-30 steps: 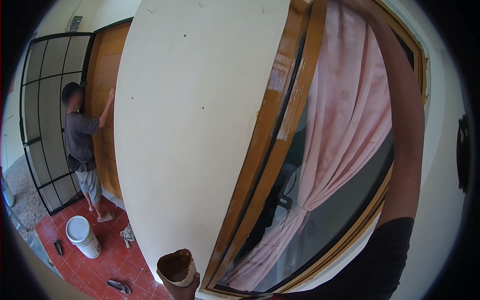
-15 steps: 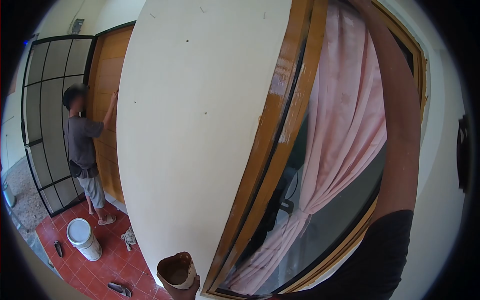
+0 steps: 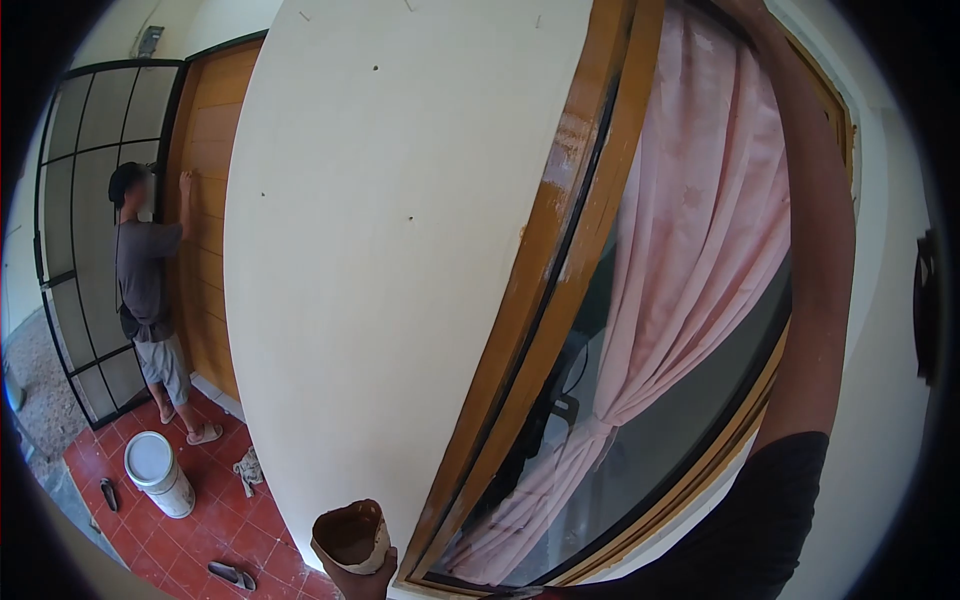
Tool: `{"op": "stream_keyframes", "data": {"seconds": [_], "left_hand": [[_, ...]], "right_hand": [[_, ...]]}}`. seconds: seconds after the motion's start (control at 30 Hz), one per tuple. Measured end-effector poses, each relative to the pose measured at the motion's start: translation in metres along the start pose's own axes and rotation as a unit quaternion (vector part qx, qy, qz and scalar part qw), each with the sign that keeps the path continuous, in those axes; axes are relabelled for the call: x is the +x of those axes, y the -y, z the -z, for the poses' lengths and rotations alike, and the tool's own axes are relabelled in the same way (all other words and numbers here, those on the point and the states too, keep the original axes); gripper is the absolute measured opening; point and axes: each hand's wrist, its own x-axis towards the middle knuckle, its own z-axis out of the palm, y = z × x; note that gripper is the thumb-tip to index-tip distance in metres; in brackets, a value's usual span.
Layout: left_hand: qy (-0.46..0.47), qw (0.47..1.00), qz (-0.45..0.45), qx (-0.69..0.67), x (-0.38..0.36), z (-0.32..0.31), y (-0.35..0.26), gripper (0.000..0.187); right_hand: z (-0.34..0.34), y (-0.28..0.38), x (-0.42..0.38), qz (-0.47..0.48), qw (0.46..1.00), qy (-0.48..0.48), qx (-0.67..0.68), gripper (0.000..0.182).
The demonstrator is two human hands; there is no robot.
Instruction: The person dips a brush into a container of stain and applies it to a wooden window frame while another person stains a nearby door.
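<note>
My left hand (image 3: 370,582) is wrapped round a rough-edged cut container (image 3: 381,549) with brown liquid (image 3: 350,537) inside, low in the view beside the white wall (image 3: 400,330). My right arm (image 3: 820,250) reaches up across the right side of the window, and its hand lies beyond the top edge, so its fingers and anything in them are hidden. Under that arm is the brown wooden window frame (image 3: 545,250), with glossy wet-looking patches on its left upright. A pink curtain (image 3: 690,220), tied at the middle, hangs behind the glass.
At left a person (image 3: 150,270) stands with a hand raised to a wooden door (image 3: 208,240), beside an open black-framed screen door (image 3: 92,210). On the red tiles (image 3: 195,545) are a lidded white bucket (image 3: 165,485), a crumpled rag (image 3: 248,470) and loose sandals (image 3: 232,575).
My view has shifted slightly, and my raised right arm appears a little further right. The person at the door has their arm bent more. My left hand still holds the container.
</note>
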Motion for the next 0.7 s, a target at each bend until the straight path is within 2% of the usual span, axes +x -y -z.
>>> {"op": "stream_keyframes", "data": {"seconds": [0.03,0.17,0.23,0.27,0.33,0.37,0.43,0.57,0.63,0.67,0.7], "left_hand": [[-0.003,1.000,0.001,-0.002,0.001,-0.001,-0.002,0.093],[-0.032,0.999,0.012,-0.029,-0.001,-0.008,-0.009,0.090],[-0.032,0.999,0.006,0.005,-0.006,-0.006,-0.011,0.091],[-0.032,0.999,-0.004,0.039,-0.004,-0.006,-0.011,0.093],[-0.040,0.999,-0.011,0.024,-0.001,-0.011,-0.015,0.093],[-0.039,0.999,-0.008,0.012,-0.001,-0.011,-0.016,0.092],[-0.033,0.999,0.002,0.000,0.001,-0.009,-0.017,0.090],[-0.024,1.000,0.010,0.012,0.004,-0.013,-0.027,0.087],[-0.034,0.999,0.021,0.026,0.001,-0.013,-0.021,0.087],[-0.043,0.998,0.029,0.040,0.000,-0.013,-0.018,0.087],[-0.040,0.998,0.031,0.038,0.000,-0.014,-0.014,0.087]], "right_hand": [[-0.007,-0.013,0.009,-0.038,0.999,0.008,0.016,0.028],[-0.031,-0.066,0.039,-0.024,0.999,-0.005,-0.027,0.027],[-0.043,-0.088,0.051,0.032,0.996,-0.055,0.069,0.025],[-0.041,-0.090,0.053,0.036,0.995,-0.064,0.070,0.025],[-0.044,-0.064,0.044,-0.022,0.979,-0.172,-0.112,0.022],[-0.045,-0.060,0.043,-0.023,0.978,-0.175,-0.108,0.022],[-0.051,-0.061,0.040,0.013,0.959,-0.205,-0.193,0.022],[-0.052,-0.070,0.026,0.043,0.964,-0.122,-0.232,0.033],[-0.050,-0.065,0.014,0.066,0.990,-0.080,-0.093,0.043],[-0.046,-0.058,0.006,0.067,0.990,-0.077,-0.094,0.043],[-0.036,-0.031,-0.009,0.111,0.975,-0.051,-0.185,0.043]]}}
